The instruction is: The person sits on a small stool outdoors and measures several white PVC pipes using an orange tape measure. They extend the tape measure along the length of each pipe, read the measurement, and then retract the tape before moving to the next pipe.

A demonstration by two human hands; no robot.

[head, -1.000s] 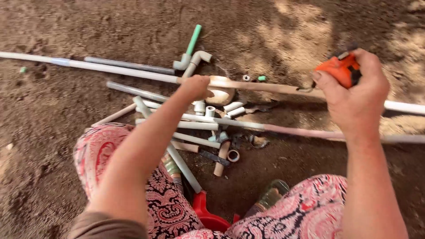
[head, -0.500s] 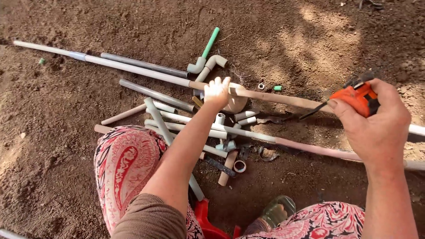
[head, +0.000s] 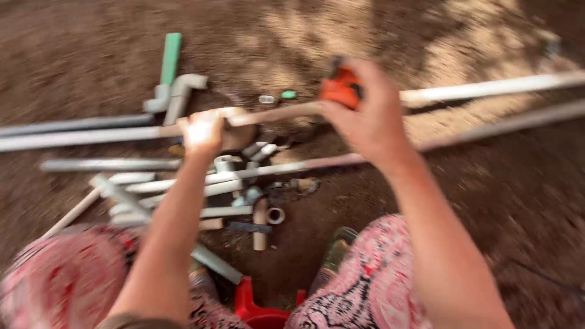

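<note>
My left hand rests on a long white pipe that lies across the dirt, gripping it near a fitting. My right hand holds an orange tape measure against the same pipe, further right. A second long pipe runs below it. Under my hands is a pile of short grey and white pipe pieces and fittings. The picture is blurred by motion.
A green pipe piece with a grey elbow fitting lies at the back left. Small loose fittings sit on the dirt. My patterned trouser legs frame a red object and a sandalled foot.
My right hand with the tape measure has moved left along the pipe, closer to my left hand. The view has shifted and become blurred.
</note>
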